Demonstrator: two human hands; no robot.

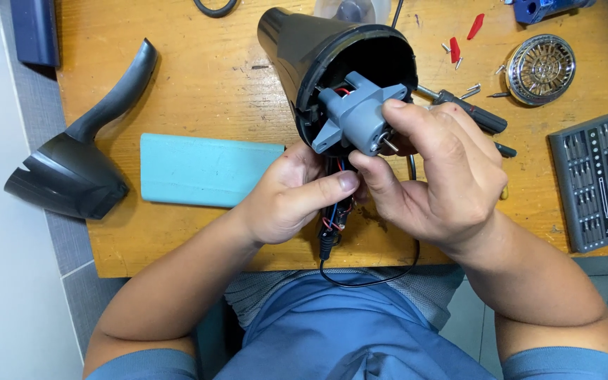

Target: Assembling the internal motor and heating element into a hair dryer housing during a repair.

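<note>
A black cone-shaped appliance housing [318, 49] lies open-end toward me on the wooden table [205, 84]. A grey motor mount with a small motor [357, 116] sticks out of its mouth, with red, blue and black wires [336, 211] hanging below. My right hand [438, 176] pinches the motor between thumb and fingers. My left hand [293, 197] grips the lower rim of the housing, its thumb lying across the wires. A black cable [381, 278] loops down off the table edge toward my lap.
A black handle shell [79, 155] lies at the left table edge, beside a teal flat case [205, 169]. To the right are a screwdriver [473, 112], a grey bit set [592, 183], a round metal grille [542, 69], loose screws and red plastic bits [459, 49].
</note>
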